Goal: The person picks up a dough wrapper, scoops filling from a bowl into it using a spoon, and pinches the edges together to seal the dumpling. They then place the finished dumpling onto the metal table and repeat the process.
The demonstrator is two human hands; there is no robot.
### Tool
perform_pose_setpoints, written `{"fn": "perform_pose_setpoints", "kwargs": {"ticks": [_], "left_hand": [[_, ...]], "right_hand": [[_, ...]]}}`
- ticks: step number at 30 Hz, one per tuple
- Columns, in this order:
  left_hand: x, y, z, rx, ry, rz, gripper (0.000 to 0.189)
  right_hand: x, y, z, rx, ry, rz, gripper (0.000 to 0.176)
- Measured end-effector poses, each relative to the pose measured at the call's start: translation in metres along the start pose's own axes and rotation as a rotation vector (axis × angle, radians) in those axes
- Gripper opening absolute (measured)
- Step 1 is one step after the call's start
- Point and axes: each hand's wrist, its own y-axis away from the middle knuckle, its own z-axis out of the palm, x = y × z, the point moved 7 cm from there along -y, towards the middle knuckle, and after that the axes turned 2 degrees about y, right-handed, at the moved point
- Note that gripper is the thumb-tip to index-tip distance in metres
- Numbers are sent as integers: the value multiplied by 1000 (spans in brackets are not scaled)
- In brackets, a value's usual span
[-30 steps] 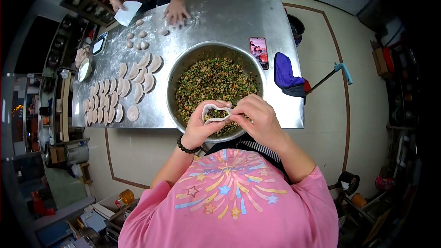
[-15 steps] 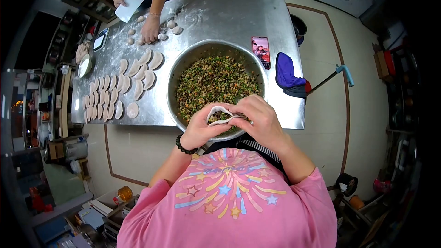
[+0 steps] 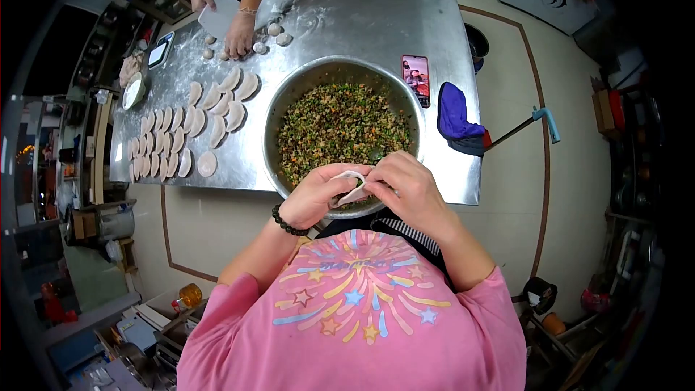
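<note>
Between my two hands is a dumpling (image 3: 351, 197), its pale wrapper folded around some filling and gaping toward my left side. My left hand (image 3: 313, 195) cups it from the left, thumb pressed into the opening. With its fingertips, my right hand (image 3: 409, 187) pinches the right end of the wrapper. Both hands are over the near rim of a large steel bowl (image 3: 270, 148) of chopped green and brown filling (image 3: 340, 123). What looks like a spoon's head (image 3: 376, 153) shows just above my right fingers.
Rows of finished dumplings (image 3: 168, 141) and a flat round piece of dough (image 3: 207, 164) lie on the steel table (image 3: 340, 22) at left. Across it, a co-worker's hand (image 3: 239, 35) presses among dough balls (image 3: 274, 30). A phone (image 3: 416, 80) and purple cloth item (image 3: 455, 112) lie right.
My left thumb has moved into the wrapper's opening, which has narrowed as the right end is pinched. The co-worker's white scraper has shifted toward their other hand.
</note>
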Motion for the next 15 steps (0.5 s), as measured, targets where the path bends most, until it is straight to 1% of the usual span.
{"fn": "perform_pose_setpoints", "kwargs": {"ticks": [3,5,6,8,9,11,12,15], "left_hand": [[6,1,6,7,-17,-13,31],[5,1,5,-16,-157,-97,32],[5,0,4,-13,-154,-96,32],[5,-2,9,-79,-176,-69,36],[7,-1,9,-77,-173,-69,36],[13,1,10,-91,-48,-64,40],[10,0,7,-118,-49,-90,41],[7,-1,5,-119,-94,-98,44]], "right_hand": [[2,0,-1,5,-16,36,14],[-2,-2,-3,14,-12,35,14],[-4,-3,-4,27,-9,36,13],[-1,0,-3,15,11,9,13],[-1,1,-2,6,32,-20,14],[0,0,-4,29,30,4,13],[2,0,-6,55,27,29,13],[-4,-3,-6,46,5,37,14]]}}
